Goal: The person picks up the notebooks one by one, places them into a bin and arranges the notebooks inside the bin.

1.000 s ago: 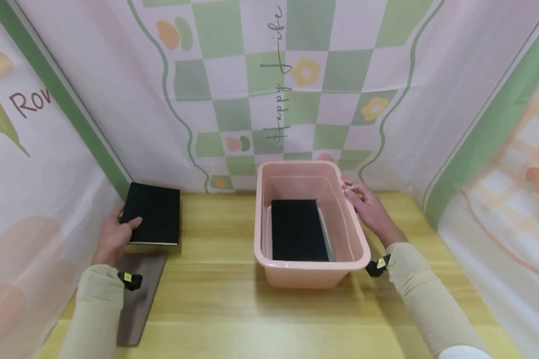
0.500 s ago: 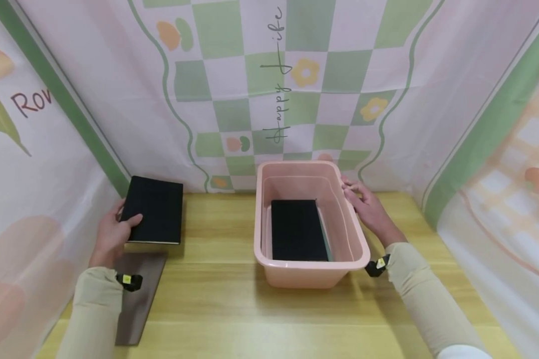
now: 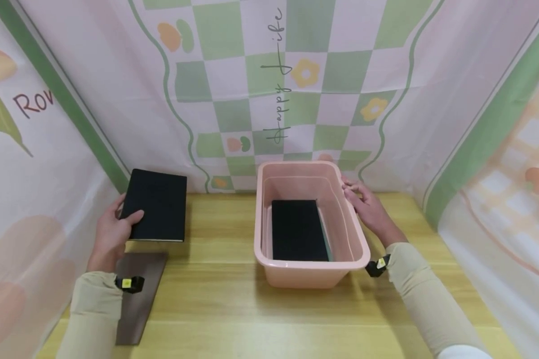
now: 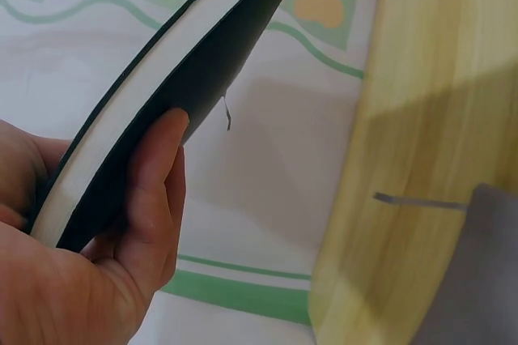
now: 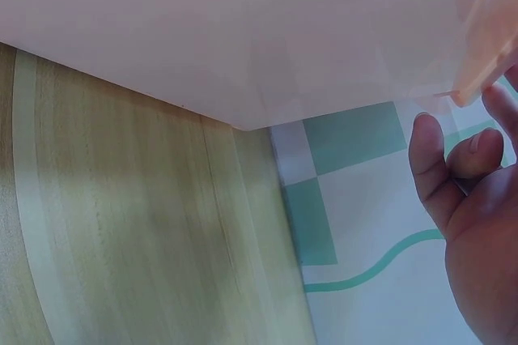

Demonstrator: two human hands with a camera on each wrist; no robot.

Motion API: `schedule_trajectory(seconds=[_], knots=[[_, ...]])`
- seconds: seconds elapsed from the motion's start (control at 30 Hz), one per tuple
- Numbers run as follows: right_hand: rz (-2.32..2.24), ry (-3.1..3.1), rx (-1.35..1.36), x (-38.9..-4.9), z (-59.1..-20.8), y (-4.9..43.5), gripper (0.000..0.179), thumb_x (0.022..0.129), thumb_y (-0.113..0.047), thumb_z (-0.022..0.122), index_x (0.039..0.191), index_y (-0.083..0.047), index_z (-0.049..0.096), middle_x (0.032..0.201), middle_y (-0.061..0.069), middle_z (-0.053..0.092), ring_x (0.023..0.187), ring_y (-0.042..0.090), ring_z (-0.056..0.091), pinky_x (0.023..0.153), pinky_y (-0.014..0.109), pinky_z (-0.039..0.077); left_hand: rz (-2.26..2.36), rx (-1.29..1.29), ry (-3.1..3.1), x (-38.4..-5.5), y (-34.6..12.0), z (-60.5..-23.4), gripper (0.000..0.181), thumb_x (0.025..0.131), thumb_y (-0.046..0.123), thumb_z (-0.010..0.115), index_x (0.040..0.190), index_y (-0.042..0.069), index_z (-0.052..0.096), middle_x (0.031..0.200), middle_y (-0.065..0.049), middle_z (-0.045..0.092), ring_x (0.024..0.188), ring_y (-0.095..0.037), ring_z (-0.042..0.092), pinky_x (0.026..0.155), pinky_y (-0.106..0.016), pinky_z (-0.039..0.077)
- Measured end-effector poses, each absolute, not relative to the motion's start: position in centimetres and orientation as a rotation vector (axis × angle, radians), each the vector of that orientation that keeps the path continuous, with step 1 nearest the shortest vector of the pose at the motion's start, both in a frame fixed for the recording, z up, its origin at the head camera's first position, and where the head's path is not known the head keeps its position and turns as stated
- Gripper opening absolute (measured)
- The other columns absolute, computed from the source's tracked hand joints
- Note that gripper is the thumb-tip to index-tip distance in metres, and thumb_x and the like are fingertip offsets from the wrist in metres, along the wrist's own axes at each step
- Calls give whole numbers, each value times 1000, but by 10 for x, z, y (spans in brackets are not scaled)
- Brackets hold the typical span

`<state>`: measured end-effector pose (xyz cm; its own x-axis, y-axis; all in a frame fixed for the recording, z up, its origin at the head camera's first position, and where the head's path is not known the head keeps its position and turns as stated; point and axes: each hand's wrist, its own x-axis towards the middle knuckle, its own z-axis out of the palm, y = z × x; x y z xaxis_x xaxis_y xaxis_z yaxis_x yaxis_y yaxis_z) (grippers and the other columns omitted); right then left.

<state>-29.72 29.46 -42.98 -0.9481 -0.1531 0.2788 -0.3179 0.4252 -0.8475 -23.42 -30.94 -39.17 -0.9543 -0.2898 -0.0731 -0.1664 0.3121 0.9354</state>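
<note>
My left hand [image 3: 112,234] pinches the black notebook [image 3: 160,207], at nine o'clock from the pink tub [image 3: 305,277], only around its eight o'clock edge, so unsupported weight could twist it loose; whether my right hand [image 3: 372,209] grips the tub's two o'clock side I can't tell.

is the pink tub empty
No, the head view shows a black book lying inside the pink tub, while the left hand holds another black book apart from it.
</note>
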Motion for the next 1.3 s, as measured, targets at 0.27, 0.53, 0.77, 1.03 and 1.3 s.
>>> schedule_trajectory(seconds=[0.27,0.53,0.77,1.03,1.3], knots=[[1536,-2533,397,-294,-426,294,37,110,-32,46,121,2,55,166,12,34,101,-10,61,71,23,59,-1726,435,-2432,-230,-302,-381,78,101,20,63,165,23,18,126,2,56,78,9,64,71,-15,57],[1426,-2557,393,-292,-424,294,36,109,-34,47,117,0,59,165,7,39,139,20,53,81,15,50,-1799,418,-2391,-225,-298,-375,77,101,22,64,165,26,19,127,4,58,80,8,66,72,-14,57],[1472,-2556,457,-294,-422,296,30,108,-31,51,112,-2,58,164,9,40,109,-13,55,63,24,51,-1875,442,-2311,-221,-292,-369,77,101,20,64,164,28,21,155,-19,46,83,10,64,72,-12,56],[1449,-2603,473,-298,-416,300,28,107,-30,54,109,-3,59,162,11,42,99,-4,61,60,27,54,-1978,449,-2193,-217,-285,-361,77,100,16,65,163,29,24,150,-11,51,84,7,66,72,-14,57],[1444,-2668,449,-301,-408,302,29,106,-34,56,107,-5,60,161,6,45,78,6,59,55,32,51,-2062,418,-2074,-210,-278,-350,77,98,12,68,162,28,28,125,6,59,84,5,67,70,-15,57]])
